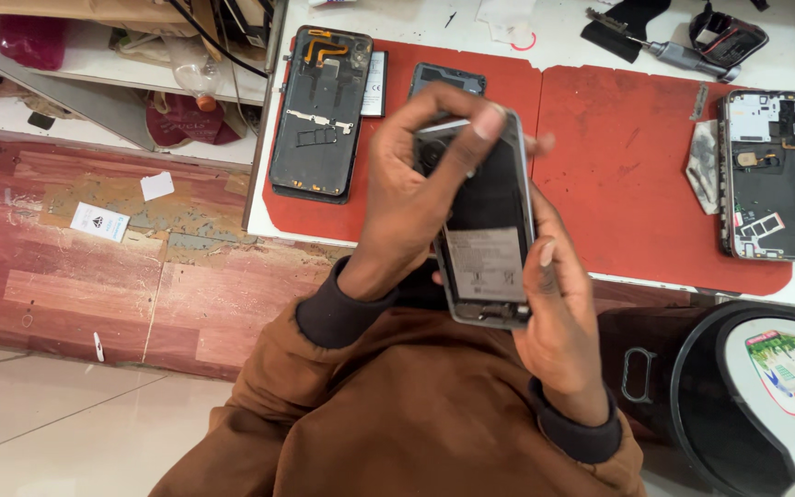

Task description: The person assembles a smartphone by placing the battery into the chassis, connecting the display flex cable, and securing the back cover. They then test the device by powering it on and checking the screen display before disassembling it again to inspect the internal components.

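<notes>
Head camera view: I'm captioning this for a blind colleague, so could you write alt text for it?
Two hands hold an opened phone with its back cover off above a red mat; the left hand grips its top edge, the right hand cradles its lower end. Two more opened phones, one at the left and one at the right, lie on the mat.

phone (488, 230) in my hands: glossy dark inside, matt grey paper label, thin metal frame. red mat (618, 175) w/ matt, scuffed rubbery look, centre of frame. my sleeves (388, 405) soft brown cloth. floor planks (94, 276) at left: worn reddish wood-look, peeling.
</notes>
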